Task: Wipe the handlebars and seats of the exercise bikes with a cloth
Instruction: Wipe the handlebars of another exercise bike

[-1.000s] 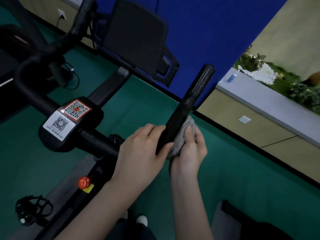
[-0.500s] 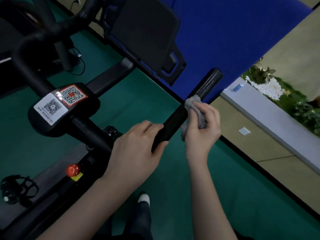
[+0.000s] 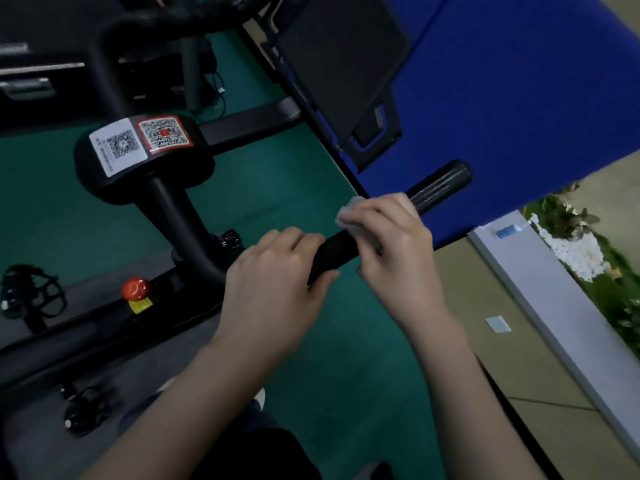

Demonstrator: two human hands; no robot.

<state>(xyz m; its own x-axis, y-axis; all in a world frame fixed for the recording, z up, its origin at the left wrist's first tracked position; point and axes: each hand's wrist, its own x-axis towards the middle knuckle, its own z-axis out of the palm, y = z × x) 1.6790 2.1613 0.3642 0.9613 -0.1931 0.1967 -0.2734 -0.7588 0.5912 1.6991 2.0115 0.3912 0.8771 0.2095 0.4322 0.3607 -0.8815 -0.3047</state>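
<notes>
Handlebar grip (image 3: pixel 438 187) on the exercise bike runs diagonally, its capped end up and to the right, just past the right hand (image 3: pixel 391 244), which is curled around the bar with a pale cloth (image 3: pixel 349 211) pressed on it. Left hand (image 3: pixel 273 282) is wrapped around the lower stretch, bracing. So probably the bare tip is next, and the right hand's nearer. No containers in play.
</notes>
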